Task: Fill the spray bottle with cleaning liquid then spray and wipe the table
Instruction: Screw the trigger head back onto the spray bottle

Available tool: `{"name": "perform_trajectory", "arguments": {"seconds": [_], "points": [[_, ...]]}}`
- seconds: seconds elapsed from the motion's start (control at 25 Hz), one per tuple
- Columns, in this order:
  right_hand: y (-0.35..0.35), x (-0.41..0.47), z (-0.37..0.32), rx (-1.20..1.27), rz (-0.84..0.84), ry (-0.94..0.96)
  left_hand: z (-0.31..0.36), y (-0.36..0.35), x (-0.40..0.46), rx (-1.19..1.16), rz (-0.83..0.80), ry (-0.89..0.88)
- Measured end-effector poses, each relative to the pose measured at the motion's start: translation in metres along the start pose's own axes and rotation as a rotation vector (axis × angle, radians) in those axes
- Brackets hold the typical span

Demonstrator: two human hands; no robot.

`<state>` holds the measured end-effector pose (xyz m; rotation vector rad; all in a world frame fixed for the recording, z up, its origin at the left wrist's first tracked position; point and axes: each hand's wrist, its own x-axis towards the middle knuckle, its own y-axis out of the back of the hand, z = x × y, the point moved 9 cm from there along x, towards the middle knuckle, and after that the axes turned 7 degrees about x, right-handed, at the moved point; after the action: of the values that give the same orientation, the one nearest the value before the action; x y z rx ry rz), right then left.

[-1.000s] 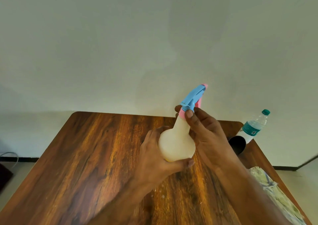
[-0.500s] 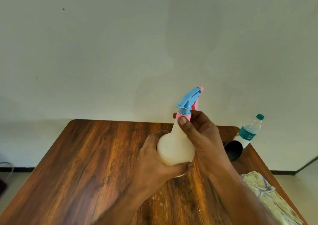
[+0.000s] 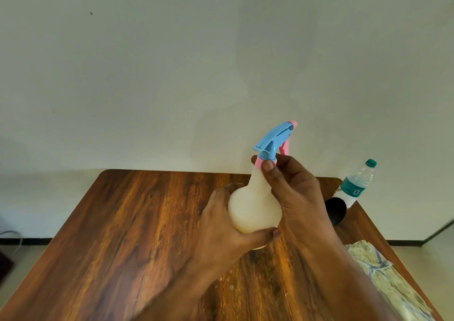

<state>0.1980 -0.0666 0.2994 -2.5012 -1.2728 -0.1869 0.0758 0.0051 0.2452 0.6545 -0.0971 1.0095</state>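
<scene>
A white spray bottle (image 3: 254, 207) with a blue and pink trigger head (image 3: 275, 138) is held upright above the brown wooden table (image 3: 127, 234). My left hand (image 3: 226, 225) wraps around its round body from the left. My right hand (image 3: 294, 193) grips the neck, with thumb and fingers on the pink collar just under the head. A folded patterned cloth (image 3: 383, 279) lies at the table's right edge. Small drops of liquid dot the wood below the bottle.
A clear water bottle (image 3: 356, 185) with a green cap and label stands at the far right corner. A black cup (image 3: 335, 210) sits next to it. A pale wall rises right behind the table. Floor shows past the left and right edges.
The spray head has turned a little in my right hand's grip. Both hands and the bottle stay in about the same place; the view has shifted slightly.
</scene>
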Motion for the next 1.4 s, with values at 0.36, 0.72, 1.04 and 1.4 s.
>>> {"name": "perform_trajectory", "arguments": {"seconds": [0.36,0.72,1.04,1.4], "points": [[0.003,0.000,-0.005,-0.018,-0.006,0.009,0.004,-0.004,-0.002,-0.023,-0.033,-0.001],[0.008,-0.002,0.002,0.014,0.021,-0.046,0.001,-0.010,-0.002,-0.024,-0.043,0.003],[0.004,-0.002,-0.001,0.113,-0.177,-0.101,-0.009,-0.016,-0.003,-0.066,-0.100,0.021],[0.001,-0.001,0.004,-0.085,-0.201,-0.076,-0.013,-0.021,-0.004,-0.080,-0.166,0.057]]}}
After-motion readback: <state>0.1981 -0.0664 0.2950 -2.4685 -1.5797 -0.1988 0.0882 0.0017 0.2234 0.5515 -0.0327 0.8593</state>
